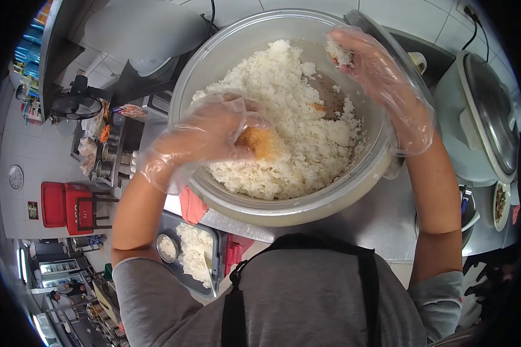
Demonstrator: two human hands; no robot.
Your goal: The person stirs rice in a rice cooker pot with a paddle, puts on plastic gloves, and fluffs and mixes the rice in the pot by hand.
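A large round metal pot (pixel 249 209) holds a heap of white cooked rice (pixel 298 139). My left hand (pixel 214 128), in a clear plastic glove, curls around a browned clump of rice (pixel 257 143) over the heap's left side. At the pot's upper right rim, my right hand (pixel 376 63) is gloved the same way. Its bent fingers grip a clump of white rice (pixel 339 54). Part of the pot's bottom shows between the heap and my right hand, with scattered grains and a small brown piece on it.
To the right stands a lidded rice cooker (pixel 480 110), with a plate of food (pixel 501 205) close by. Below left, a grey tray (pixel 219 254) carries more rice and a small metal bowl (pixel 167 248). A pink cloth (pixel 192 205) lies against the pot. A person (pixel 61 299) is far back.
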